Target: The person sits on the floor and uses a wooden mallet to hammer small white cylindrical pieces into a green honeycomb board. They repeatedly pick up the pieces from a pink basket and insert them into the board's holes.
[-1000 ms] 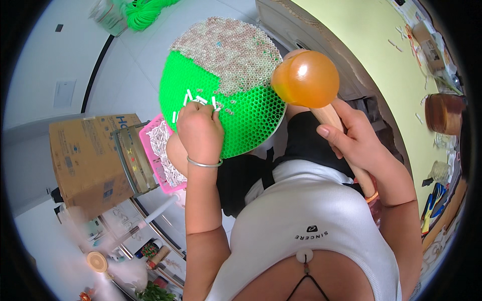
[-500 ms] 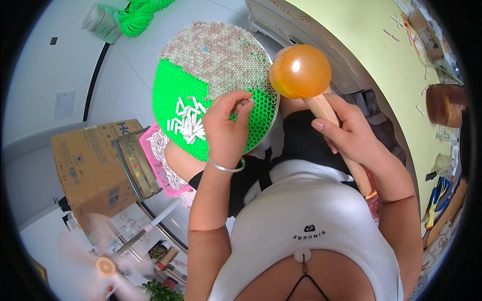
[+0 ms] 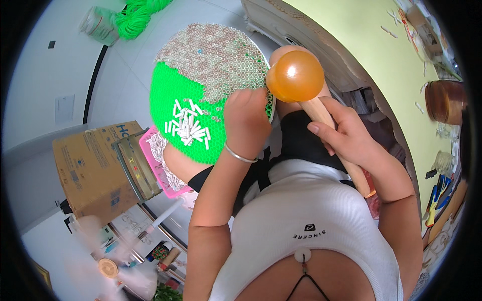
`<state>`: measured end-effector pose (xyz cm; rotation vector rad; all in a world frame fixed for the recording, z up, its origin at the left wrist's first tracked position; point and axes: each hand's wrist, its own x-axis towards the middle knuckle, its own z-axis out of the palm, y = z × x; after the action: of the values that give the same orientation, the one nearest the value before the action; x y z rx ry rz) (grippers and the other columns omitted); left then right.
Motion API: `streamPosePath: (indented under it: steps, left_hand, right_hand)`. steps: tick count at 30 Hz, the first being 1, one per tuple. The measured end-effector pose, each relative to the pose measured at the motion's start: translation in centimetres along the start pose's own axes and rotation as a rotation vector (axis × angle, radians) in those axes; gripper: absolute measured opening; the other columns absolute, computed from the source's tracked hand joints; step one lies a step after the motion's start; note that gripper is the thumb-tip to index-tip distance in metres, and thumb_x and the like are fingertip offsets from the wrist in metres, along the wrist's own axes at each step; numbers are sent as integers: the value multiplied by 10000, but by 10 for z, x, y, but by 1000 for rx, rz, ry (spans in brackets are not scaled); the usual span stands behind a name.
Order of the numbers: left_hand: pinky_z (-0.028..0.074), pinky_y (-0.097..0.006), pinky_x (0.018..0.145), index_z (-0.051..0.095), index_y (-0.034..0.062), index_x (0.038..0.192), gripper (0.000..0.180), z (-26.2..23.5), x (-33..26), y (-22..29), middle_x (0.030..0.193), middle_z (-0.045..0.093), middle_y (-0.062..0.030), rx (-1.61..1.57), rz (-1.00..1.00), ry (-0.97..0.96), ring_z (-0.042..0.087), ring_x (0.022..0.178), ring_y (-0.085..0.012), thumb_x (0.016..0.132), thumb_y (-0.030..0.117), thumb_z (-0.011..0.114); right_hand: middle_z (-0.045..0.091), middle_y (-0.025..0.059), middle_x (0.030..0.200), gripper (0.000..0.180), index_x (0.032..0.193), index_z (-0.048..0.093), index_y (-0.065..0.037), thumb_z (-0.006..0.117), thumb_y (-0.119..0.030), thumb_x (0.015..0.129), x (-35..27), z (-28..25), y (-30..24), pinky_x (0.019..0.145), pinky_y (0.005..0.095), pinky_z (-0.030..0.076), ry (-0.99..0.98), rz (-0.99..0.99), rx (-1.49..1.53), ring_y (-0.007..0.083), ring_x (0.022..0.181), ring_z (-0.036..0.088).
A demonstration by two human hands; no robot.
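Note:
A round green honeycomb board (image 3: 170,90) rests over my lap. Small pale tubes (image 3: 216,55) stand packed in the holes of its far part, and a loose pile of white tubes (image 3: 190,128) lies on the bare green part. Over the board's right side is my left hand (image 3: 246,123), wearing a bangle, its fingers curled down and closed; what they hold is hidden. My right hand (image 3: 344,128) is wrapped round the wooden handle of a mallet (image 3: 296,76) with a rounded amber head. That head is held up beside the board's right edge.
At the left, a pink basket (image 3: 155,160) with many white tubes stands beside a cardboard box (image 3: 95,170). A fan (image 3: 108,268) spins at the lower left. Green cord (image 3: 133,22) lies on the floor at the far left. A yellow-green tabletop (image 3: 371,45) runs along the right.
My left hand has moved right and turned over, fingers now down toward the board. The mallet has shifted slightly left and nearer. A few tubes beside the hand have come into view.

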<state>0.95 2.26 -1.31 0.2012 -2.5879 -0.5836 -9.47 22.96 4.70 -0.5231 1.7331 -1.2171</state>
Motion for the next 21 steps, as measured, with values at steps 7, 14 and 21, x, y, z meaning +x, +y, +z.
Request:
streamPosePath:
  steps: [7,14,21]
  left_hand:
    - [500,-434,688,689,42,933,160,-23,-11,-11,805,650,-142,-59,-115,196,623,749,-340,781,59,734]
    - [517,-393,699,738,11,910,159,-92,-27,-62,834,681,-149,295,-526,105,649,754,-304,788,110,768]
    - [513,-433,712,750,47,956,211,-74,-23,-63,834,651,-162,347,-495,31,637,792,-339,746,54,760]
  right_hand:
    - [609,123,700,387,1166,539,42,674,-253,954,-11,8,-31,520,317,488,-26,-45,-118,201,532,612]
    - [617,243,761,366,1174,507,41,632,-235,969,4,18,-14,681,441,508,-44,-205,-629,415,745,643]
    - [537,33,637,302,1048,546,14,634,-269,990,-1,14,-23,457,261,415,53,-54,-52,92,464,501]
